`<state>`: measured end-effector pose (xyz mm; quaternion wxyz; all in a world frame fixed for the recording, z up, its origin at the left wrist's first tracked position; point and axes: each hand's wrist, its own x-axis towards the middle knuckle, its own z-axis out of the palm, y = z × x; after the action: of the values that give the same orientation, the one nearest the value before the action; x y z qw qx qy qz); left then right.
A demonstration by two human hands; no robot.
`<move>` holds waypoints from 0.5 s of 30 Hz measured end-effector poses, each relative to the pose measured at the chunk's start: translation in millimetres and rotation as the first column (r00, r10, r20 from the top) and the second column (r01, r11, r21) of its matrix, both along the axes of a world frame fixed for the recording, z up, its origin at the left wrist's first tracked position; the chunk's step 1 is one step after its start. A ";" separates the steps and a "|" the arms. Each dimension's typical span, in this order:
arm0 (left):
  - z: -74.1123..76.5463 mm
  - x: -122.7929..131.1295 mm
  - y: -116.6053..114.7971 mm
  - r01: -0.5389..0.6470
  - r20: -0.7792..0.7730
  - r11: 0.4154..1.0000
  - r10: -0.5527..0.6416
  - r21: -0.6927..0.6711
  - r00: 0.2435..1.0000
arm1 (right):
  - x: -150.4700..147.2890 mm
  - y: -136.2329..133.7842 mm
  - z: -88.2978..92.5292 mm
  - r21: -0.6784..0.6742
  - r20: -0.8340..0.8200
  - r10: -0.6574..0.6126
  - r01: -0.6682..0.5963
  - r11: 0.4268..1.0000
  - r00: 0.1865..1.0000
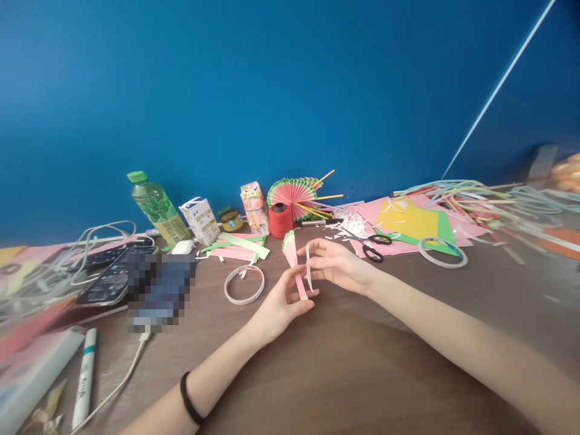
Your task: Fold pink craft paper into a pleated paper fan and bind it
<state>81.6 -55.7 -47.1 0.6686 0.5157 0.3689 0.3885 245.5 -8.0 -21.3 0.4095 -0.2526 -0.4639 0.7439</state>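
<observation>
My left hand (281,303) is closed around the lower part of a pleated pink paper fan (290,249) with a green edge, which stands nearly upright above the table. Close on its right, my right hand (338,264) pinches a thin white strip (309,272), held upright beside the folded paper. Whether the strip touches the paper I cannot tell. On the table left of my hands lies a roll of tape (244,300). Behind them stand a red spool of thread (281,221) and an opened-out pink and green paper fan (290,194).
Black scissors (375,248) and white paper scraps (351,222) lie behind my right arm, near coloured paper sheets (408,220) and another tape roll (441,254). To the left are a green bottle (156,208), a small box (199,220), phones (120,275) with cables, and a marker (85,380).
</observation>
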 end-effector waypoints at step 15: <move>-0.5 -1.5 2.4 -0.016 0.093 0.999 0.012 0.047 0.996 | -16.7 -19.2 -13.1 0.279 0.131 -0.072 0.033 0.960 0.989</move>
<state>80.2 -53.4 -47.6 0.6696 0.5106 0.3317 0.4253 228.7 -27.2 -34.5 0.4268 -0.2570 -0.5836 0.6413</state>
